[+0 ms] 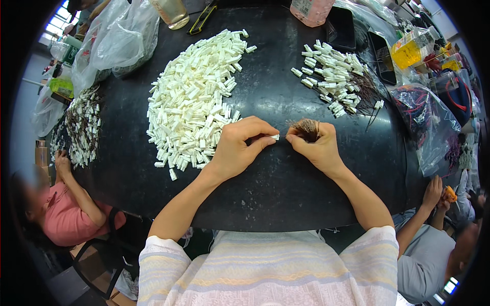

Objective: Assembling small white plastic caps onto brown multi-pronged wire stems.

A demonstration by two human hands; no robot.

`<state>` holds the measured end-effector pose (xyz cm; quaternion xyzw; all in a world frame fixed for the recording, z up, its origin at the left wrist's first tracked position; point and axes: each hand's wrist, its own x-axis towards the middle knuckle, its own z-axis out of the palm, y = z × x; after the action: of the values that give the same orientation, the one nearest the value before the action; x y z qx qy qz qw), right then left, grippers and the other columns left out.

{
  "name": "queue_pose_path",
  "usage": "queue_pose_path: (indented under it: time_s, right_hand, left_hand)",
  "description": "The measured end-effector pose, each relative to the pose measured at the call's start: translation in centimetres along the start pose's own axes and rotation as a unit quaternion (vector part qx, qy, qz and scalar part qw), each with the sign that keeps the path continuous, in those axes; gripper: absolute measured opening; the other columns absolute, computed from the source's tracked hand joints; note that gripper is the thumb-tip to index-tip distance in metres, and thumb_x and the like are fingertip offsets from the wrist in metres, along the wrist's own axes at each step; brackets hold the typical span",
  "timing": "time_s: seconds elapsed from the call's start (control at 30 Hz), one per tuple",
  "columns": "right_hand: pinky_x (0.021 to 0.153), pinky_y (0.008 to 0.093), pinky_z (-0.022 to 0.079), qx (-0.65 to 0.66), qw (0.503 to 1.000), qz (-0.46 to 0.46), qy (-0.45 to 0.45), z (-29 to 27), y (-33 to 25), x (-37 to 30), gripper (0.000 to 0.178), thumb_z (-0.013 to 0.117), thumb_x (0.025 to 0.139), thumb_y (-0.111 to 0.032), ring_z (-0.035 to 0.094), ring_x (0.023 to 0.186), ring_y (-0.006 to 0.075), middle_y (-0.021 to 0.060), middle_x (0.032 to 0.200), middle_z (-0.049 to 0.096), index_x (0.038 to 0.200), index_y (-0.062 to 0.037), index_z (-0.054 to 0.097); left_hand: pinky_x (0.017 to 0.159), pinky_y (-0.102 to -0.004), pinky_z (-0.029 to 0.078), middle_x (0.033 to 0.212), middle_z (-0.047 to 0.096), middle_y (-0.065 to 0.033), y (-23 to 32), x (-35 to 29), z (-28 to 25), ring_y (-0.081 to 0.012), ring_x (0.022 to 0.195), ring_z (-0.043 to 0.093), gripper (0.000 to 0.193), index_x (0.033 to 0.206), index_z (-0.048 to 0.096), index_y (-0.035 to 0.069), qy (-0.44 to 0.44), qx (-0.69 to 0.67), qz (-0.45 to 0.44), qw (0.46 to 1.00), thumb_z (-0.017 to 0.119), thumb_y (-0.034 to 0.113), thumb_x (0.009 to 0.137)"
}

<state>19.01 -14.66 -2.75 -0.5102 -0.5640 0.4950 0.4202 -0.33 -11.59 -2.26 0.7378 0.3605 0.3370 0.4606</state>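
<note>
Between thumb and forefinger, my left hand (244, 145) pinches a small white connector housing (276, 137). Just to its right, my right hand (317, 146) is closed round a bundle of thin brown wires (306, 128). One wire seems to stretch from the right fingertips toward the housing; whether its end is inside I cannot tell. Beyond my left hand spreads a large heap of loose white housings (194, 97). A smaller pile of white housings with brown wires (334, 74) lies beyond my right hand.
Along the far edge are a yellow-black utility knife (203, 18), a bottle of pink liquid (310, 11) and a dark phone (382, 57). Clear plastic bags (120, 41) stand at the far left. People sit at both sides, one in a pink shirt (71, 214), another in grey (426, 255).
</note>
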Motion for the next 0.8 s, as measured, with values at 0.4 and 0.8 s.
queue_pose_path:
  time_s: [0.4,0.8]
  right_hand:
    - [0.051,0.0187,0.031,0.023,0.999,-0.038,0.014,0.1,-0.1,0.3,0.01,0.06,0.078,-0.006,0.04,0.058,0.0027,-0.0037,0.065,0.049,0.085,0.0001,0.056]
    - [0.051,0.0188,0.029,0.103,0.993,0.054,-0.001,0.1,-0.1,0.3,0.009,0.059,0.081,-0.009,0.038,0.058,0.0019,-0.0044,0.065,0.046,0.081,-0.0025,0.053]
  left_hand:
    - [0.072,-0.0326,0.043,0.088,0.06,-0.0089,0.0,0.9,-3.5,-0.023,0.081,0.053,0.019,0.083,0.063,0.001,0.133,0.308,0.096,0.937,0.07,0.005,0.066]
    - [0.072,-0.0342,0.042,0.087,0.06,-0.0063,-0.8,0.5,-2.9,-0.0244,0.084,0.049,0.01,0.078,0.06,0.0,0.098,0.319,0.07,0.94,0.064,-0.002,0.068]
